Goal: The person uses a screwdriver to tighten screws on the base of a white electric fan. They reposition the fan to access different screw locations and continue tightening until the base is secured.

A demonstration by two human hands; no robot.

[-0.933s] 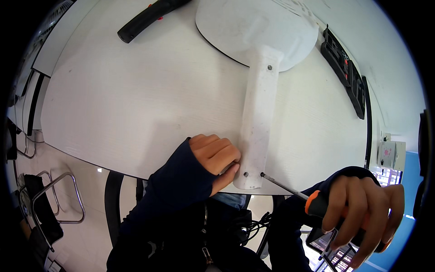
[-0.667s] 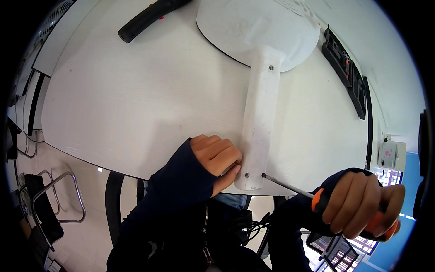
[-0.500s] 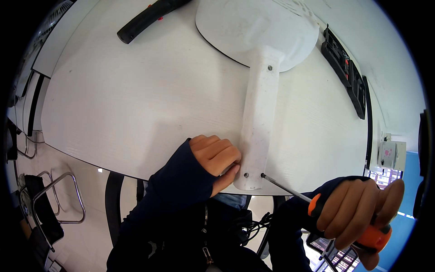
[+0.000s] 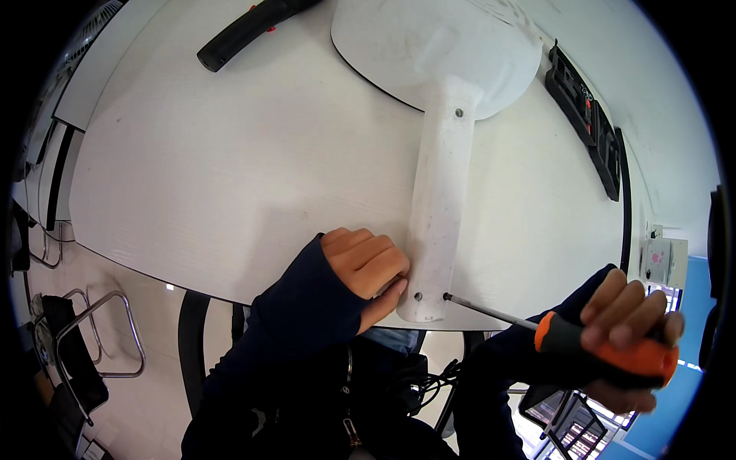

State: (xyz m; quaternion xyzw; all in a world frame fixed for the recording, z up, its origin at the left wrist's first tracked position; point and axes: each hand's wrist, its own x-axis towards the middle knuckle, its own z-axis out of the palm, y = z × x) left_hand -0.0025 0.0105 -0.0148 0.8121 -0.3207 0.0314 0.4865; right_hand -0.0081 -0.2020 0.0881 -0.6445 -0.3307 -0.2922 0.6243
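Closest to me, the person's right hand (image 4: 625,314) has its fingers and thumb wrapped loosely round the orange-and-black screwdriver (image 4: 563,334), whose shaft runs left to a hole in the side of the white handle (image 4: 437,207). The left hand (image 4: 368,264) sits curled narrow against that handle's left edge (whether it pinches anything there, I can't tell). So the handle's near end lies just right of the left hand and well left of the right one, at the screwdriver's tip.

As for progress, the driver is at the side hole, and the handle is in one piece with the rounded white housing (image 4: 437,46) beyond; how far any screw is turned doesn't show. Farther off lie a black tool grip (image 4: 249,31) and a black tool case (image 4: 583,115).
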